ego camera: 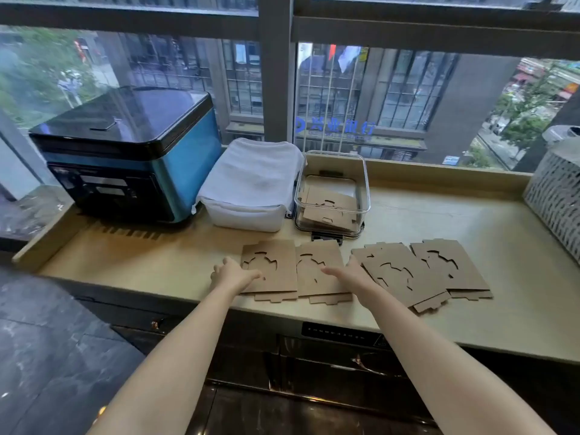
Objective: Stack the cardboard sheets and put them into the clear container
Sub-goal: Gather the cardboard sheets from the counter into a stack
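Note:
Several brown cardboard sheets with cut-out holes lie flat in a row on the beige counter [141,265]. My left hand [233,273] rests on the left edge of the leftmost sheet [279,268], fingers spread on it. My right hand [351,273] lies open between the second sheet [317,271] and the third sheet [398,274], touching the edges. A fourth sheet [452,268] lies at the right end. Behind the row stands the clear container [332,164], lidless, with a few cardboard sheets [329,208] inside.
A blue-and-black appliance [125,152] stands at the back left. A white cloth-covered box [251,186] sits beside the clear container. A perforated white bin [555,196] stands at the right edge. Windows run behind the counter.

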Demonstrator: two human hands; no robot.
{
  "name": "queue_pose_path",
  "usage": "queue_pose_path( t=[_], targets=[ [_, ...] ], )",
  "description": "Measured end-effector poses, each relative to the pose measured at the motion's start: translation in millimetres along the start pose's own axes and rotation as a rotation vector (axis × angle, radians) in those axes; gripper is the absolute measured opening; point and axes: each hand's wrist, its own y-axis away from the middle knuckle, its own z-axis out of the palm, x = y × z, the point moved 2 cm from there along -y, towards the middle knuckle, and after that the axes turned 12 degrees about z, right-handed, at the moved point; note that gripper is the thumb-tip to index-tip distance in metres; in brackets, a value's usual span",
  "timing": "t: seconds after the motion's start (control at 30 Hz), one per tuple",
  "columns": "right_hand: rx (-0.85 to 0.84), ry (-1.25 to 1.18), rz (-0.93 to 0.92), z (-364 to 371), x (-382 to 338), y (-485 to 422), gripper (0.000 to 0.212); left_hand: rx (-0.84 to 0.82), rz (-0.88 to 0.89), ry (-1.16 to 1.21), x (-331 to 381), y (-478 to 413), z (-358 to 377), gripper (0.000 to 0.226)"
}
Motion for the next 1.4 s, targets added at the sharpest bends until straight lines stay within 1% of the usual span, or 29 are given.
queue_pose_path(
  t=[0.2, 0.4, 0.5, 0.6, 0.63, 0.7, 0.73, 0.8, 0.83, 0.9, 0.97, 1.0, 1.07, 1.13, 1.23, 1.33, 1.4],
  targets=[
    [0.077, 0.006, 0.043, 5.0, -7.5, -20.8, 0.073, -0.042, 0.021, -0.040, 7.3, -16.5, 5.1, 0.086],
    [0.104, 0.044, 0.085, 6.4, -11.1, -30.5, 0.079, -0.040, -0.004, -0.076, 16.0, -19.7, 12.3, 0.089],
    [0.093, 0.044, 0.092, 5.0, -10.8, -36.1, 0.075, -0.045, -0.017, -0.081, 19.7, -20.0, 15.6, 0.091],
    [0.105, 0.053, 0.114, 5.1, -11.5, -38.4, 0.061, -0.055, -0.024, -0.071, 24.6, -19.3, 21.0, 0.091],
    [0.101, 0.055, 0.119, 4.6, -11.4, -39.9, 0.051, -0.058, -0.022, -0.069, 26.4, -18.7, 23.1, 0.090],
    [0.084, 0.041, 0.120, 3.1, -11.2, -42.2, 0.021, -0.061, -0.013, -0.067, 30.4, -18.3, 27.1, 0.089],
    [0.076, 0.031, 0.112, 2.6, -11.7, -41.1, 0.014, -0.066, -0.007, -0.069, 32.7, -18.2, 29.2, 0.089],
    [0.057, 0.035, 0.102, 2.7, -13.8, -40.4, 0.029, -0.077, 0.005, -0.064, 37.1, -17.9, 33.4, 0.090],
    [0.067, 0.051, 0.097, 2.3, -14.2, -41.1, 0.033, -0.080, 0.011, -0.059, 39.3, -17.5, 35.9, 0.089],
    [0.098, 0.060, 0.096, 2.8, -12.8, -46.4, 0.027, -0.083, 0.024, -0.058, 43.2, -17.0, 40.6, 0.089],
    [0.123, 0.094, 0.090, 1.9, -10.1, -53.5, 0.012, -0.082, 0.040, -0.067, 45.8, -16.8, 44.5, 0.087],
    [0.132, 0.110, 0.083, 1.4, -8.9, -55.6, 0.014, -0.080, 0.048, -0.069, 46.8, -16.8, 45.6, 0.087],
    [0.135, 0.112, 0.084, 0.0, -6.5, -57.6, 0.034, -0.077, 0.054, -0.065, 47.4, -17.5, 46.9, 0.087],
    [0.139, 0.096, 0.078, -0.9, -5.5, -57.4, 0.043, -0.076, 0.050, -0.060, 47.7, -18.0, 48.4, 0.088],
    [0.130, 0.054, 0.072, -1.2, -4.6, -57.4, 0.047, -0.072, 0.048, -0.069, 49.1, -17.4, 50.7, 0.088],
    [0.121, 0.021, 0.061, -1.8, -3.6, -56.8, 0.044, -0.088, 0.053, -0.062, 51.1, -16.5, 54.0, 0.091],
    [0.069, -0.027, 0.066, 1.2, -2.1, -56.2, 0.042, -0.104, 0.055, -0.050, 53.3, -15.7, 58.0, 0.094]
  ],
)
